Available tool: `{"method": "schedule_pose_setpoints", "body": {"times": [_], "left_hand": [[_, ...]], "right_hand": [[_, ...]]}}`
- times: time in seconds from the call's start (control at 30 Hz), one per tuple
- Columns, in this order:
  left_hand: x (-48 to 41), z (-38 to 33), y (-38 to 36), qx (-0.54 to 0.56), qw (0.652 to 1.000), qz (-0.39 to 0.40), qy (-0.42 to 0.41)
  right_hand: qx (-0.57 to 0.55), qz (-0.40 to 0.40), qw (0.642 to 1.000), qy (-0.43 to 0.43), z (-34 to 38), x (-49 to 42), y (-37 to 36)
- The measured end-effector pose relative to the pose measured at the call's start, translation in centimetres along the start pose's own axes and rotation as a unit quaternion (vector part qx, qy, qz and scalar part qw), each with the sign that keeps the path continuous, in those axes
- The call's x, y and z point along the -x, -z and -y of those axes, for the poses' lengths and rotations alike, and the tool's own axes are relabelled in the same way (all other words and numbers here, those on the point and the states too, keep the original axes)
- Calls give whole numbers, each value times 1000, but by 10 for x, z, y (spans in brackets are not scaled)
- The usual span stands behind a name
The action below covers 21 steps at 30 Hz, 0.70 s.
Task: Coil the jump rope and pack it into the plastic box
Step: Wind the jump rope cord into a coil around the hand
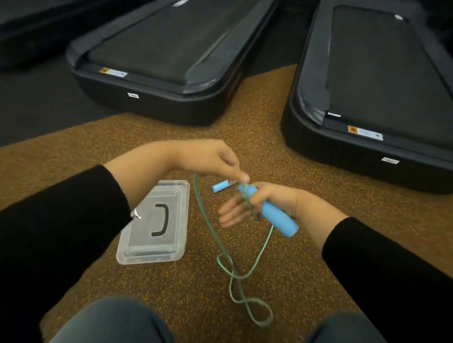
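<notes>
The scene was dimly and evenly lit, with the speckled brown rubber floor mat [169, 148] the brightest surface and the black treadmill decks [393, 74] nearly swallowed in darkness apart from faint sheen along their rims. Wide-angle distortion bowed the straight edges toward the corners. The fingers [229, 215] of the right hand [268, 203] were smeared by motion blur, and fine detail was soft throughout.
</notes>
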<state>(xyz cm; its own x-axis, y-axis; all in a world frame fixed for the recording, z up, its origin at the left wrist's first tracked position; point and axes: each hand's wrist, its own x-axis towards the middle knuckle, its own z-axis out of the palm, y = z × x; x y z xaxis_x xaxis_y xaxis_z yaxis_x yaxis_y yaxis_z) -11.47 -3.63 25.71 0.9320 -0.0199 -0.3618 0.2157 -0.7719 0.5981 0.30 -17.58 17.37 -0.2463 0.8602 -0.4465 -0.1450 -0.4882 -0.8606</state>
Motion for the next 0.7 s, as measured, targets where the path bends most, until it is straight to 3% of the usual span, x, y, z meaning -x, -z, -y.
{"method": "schedule_pose_setpoints", "body": {"times": [0.13,0.27,0.37,0.43,0.57,0.7], "left_hand": [[1,9,17,118,991,-65,3],[-8,13,-2,214,970,-113,-1],[-12,14,-17,293,946,-135,-4],[-14,12,-30,322,938,-128,-1],[-28,12,-64,280,945,-165,26],[-34,-2,-86,307,944,-125,2]], "right_hand": [[-135,92,983,78,-4,10,-14],[-246,159,936,194,13,15,-27],[-301,193,904,234,28,13,-28],[-272,133,916,265,39,15,-27],[-260,33,920,293,53,14,-15],[-154,-98,952,247,57,14,4]]}}
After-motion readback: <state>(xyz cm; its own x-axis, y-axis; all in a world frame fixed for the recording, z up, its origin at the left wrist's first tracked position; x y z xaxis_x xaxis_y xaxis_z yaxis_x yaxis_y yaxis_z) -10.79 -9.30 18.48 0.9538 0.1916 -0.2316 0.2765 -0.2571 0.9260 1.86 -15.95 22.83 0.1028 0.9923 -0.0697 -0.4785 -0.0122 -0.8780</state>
